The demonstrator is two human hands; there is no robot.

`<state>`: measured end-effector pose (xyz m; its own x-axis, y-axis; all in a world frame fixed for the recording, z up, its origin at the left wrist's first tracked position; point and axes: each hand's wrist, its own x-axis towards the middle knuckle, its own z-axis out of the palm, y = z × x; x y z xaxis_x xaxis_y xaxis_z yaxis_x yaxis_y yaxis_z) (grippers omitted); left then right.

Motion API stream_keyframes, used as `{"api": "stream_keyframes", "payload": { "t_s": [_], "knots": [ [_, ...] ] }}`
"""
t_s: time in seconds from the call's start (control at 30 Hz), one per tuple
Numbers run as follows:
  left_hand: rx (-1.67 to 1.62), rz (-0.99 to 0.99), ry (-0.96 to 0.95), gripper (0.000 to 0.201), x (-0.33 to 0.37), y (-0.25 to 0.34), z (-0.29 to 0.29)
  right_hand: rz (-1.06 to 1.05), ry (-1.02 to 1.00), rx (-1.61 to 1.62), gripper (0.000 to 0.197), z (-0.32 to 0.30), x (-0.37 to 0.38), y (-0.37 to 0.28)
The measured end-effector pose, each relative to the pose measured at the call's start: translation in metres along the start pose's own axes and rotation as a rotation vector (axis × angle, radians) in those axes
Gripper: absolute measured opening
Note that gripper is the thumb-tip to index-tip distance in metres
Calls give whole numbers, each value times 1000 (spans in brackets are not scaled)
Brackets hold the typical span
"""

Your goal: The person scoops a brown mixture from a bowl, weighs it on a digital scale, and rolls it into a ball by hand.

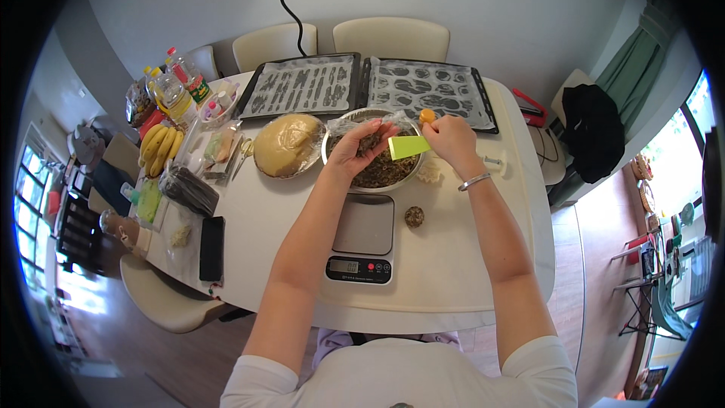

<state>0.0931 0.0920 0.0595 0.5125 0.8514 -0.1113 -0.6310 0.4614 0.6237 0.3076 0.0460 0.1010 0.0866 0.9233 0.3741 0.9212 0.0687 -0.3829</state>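
Note:
My right hand [451, 138] is closed round the handle of a lime-green spatula [408, 147], with an orange end sticking out above the fist. Its flat blade points left, towards my left hand [361, 149]. The left hand is cupped over the bowl, palm turned inward, and a dark brown clump of the mixture [368, 143] shows between its curled fingers. Below both hands stands a metal bowl [327, 153] of shredded brown mixture [377, 175], clear film along its far rim. Nearer me lie a kitchen scale [364, 228] with a bare plate and a round brown ball [414, 217].
A film-covered bowl of yellow dough [287, 143] stands left of the metal bowl. Two lined baking trays [306, 85] fill the far side. Bananas [159, 149], bottles [174, 96], a black phone [212, 249] and bags crowd the left. A white plunger-like tool [495, 164] lies right.

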Motion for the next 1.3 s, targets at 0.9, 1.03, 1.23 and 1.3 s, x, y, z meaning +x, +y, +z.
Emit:
{"api": "stream_keyframes", "payload": {
  "t_s": [0.9, 1.03, 1.23, 1.3],
  "knots": [
    [-70, 32, 124, 33, 0, 4, -6, 62, 13, 111, 35, 5, -10, 7],
    [-248, 12, 142, 27, 8, -2, -28, 0, 61, 45, 35, 12, -11, -1],
    [-383, -30, 217, 22, 5, -1, -4, -41, 91, 2, 36, 14, -17, -7],
    [-360, -27, 190, 23, 8, 0, -9, -40, 98, 28, 36, 14, -19, -8]
  ]
}}
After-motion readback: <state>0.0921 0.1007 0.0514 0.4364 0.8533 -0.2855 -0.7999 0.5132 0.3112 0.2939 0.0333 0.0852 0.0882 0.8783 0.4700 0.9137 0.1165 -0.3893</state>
